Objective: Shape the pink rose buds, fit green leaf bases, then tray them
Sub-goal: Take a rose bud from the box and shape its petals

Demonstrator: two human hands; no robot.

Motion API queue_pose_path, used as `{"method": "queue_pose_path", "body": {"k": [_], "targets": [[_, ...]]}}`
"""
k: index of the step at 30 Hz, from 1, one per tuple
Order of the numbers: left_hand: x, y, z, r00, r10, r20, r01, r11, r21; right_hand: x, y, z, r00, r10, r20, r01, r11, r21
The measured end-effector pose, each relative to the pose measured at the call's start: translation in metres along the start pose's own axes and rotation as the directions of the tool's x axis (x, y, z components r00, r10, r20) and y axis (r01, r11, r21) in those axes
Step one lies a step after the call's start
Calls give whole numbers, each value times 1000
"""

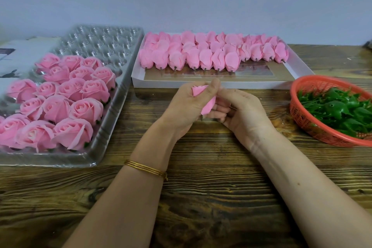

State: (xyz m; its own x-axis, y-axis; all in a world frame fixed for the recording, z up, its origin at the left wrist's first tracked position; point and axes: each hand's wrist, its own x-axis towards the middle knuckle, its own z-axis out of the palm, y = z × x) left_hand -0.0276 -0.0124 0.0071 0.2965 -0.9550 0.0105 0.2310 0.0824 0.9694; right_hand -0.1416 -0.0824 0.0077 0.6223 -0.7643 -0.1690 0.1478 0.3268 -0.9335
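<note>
Both hands meet above the wooden counter (201, 197): the left hand (186, 107) grips a pink rose bud (202, 98), and the right hand (239, 110) pinches its petals.

The left hand (185, 107) and right hand (243, 109) hide most of the pink rose bud (198, 90). The clear plastic cell tray (114, 121) and red mesh basket (303, 120) run past the picture's sides.

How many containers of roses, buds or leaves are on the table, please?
3. A clear plastic tray of finished roses at the left, a white box of closed buds at back centre, a red basket of leaf bases at the right, partly cut off. None seems hidden.
</note>
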Motion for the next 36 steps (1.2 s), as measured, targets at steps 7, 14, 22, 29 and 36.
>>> {"method": "queue_pose_path", "body": {"k": [7, 14, 22, 29, 36], "targets": [[0, -1, 0, 1000, -2, 3, 2, 1000, 7, 2, 0, -1, 1000, 9, -18, -10, 999, -45], [-1, -2, -1, 1000, -1, -11, 1, 999, 51, 3, 0, -1, 1000, 16, -6, -17, 997, -76], [0, -3, -4, 1000, 7, 29, -8, 998, 61, 3, -1, 0, 1000, 31, -8, -31, 997, -77], [0, -2, -5, 1000, -3, 8, 2, 996, 85, 3, -2, -1, 999, 40, -15, -42, 992, -117], [-1, -1, -6, 1000, -2, 26, 0, 994, 108, 2, -2, 0, 999, 40, -18, -42, 983, -177]]}}
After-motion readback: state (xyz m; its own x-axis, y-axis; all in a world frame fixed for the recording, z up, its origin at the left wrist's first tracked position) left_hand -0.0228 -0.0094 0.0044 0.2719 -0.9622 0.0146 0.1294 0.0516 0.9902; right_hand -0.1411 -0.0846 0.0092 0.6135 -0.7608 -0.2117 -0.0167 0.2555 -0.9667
